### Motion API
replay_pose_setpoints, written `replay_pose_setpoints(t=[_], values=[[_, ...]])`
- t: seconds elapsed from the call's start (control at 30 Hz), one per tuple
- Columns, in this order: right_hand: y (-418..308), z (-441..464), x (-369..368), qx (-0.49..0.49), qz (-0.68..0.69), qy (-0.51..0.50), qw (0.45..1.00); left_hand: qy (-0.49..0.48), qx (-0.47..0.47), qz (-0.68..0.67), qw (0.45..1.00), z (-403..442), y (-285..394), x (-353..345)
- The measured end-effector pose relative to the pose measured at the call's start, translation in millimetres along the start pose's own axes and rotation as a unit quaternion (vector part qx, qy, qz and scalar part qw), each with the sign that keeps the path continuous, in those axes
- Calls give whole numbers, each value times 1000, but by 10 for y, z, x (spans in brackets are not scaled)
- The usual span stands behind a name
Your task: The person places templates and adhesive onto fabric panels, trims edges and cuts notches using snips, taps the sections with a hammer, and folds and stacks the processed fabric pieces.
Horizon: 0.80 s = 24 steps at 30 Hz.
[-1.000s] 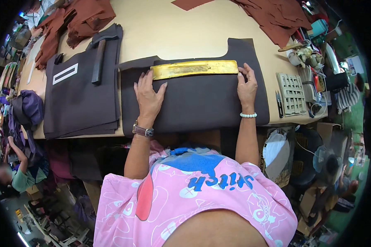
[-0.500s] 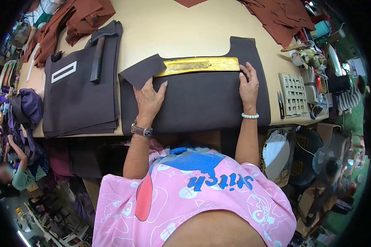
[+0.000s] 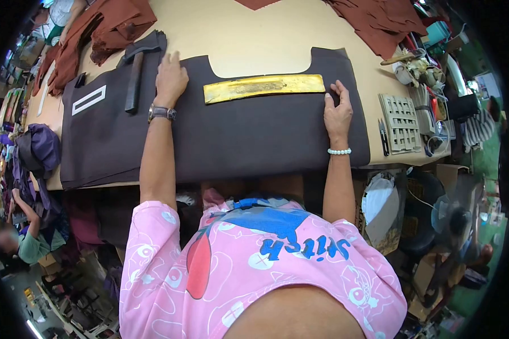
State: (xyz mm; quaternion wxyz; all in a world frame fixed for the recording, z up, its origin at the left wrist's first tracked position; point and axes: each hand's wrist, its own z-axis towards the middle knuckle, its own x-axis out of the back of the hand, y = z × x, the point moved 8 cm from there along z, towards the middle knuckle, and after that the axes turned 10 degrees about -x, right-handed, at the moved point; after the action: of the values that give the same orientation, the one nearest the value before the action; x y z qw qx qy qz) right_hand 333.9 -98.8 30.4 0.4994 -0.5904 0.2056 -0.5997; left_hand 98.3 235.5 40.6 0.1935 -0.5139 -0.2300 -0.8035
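Observation:
A dark fabric piece lies spread on the table, with a curved cut-out along its far edge. Across it rests a yellow bar. My left hand is at the upper left corner of the fabric, fingers reaching forward; whether it pinches the edge is not clear. My right hand rests on the fabric by the bar's right end, thumb and fingers apart. Left of my left hand, a hammer and a white rectangular frame lie on a dark fabric stack.
Reddish-brown fabric lies at the far left, more at the far right. Cut-out card templates and scissors sit at the right edge. A co-worker's arm shows at left; another person stands at upper left.
My left hand has moved up and left from the bar's left end. The fabric's folded left flap now lies spread out flat. My right hand has barely moved.

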Motion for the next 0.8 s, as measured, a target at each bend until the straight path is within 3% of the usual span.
replay_pose_setpoints(t=[0.07, 0.17, 0.37, 0.6, 0.8], values=[[-71, -10, 75, 25, -18, 28, 999, 172, -13, -15, 985, -179, 50, 263], [-133, -39, 388, 102, -117, 97, 983, 168, -9, -37, 985, -497, 267, 535], [249, -51, 724, 24, -137, 97, 985, 126, 1, -105, 986, -931, 667, 504], [-243, -191, 84, 122, -109, -9, 986, 113, -5, -66, 991, -975, 907, 151], [-130, -161, -177, 88, -149, -45, 984, 119, -13, -80, 990, -993, 879, 125]])
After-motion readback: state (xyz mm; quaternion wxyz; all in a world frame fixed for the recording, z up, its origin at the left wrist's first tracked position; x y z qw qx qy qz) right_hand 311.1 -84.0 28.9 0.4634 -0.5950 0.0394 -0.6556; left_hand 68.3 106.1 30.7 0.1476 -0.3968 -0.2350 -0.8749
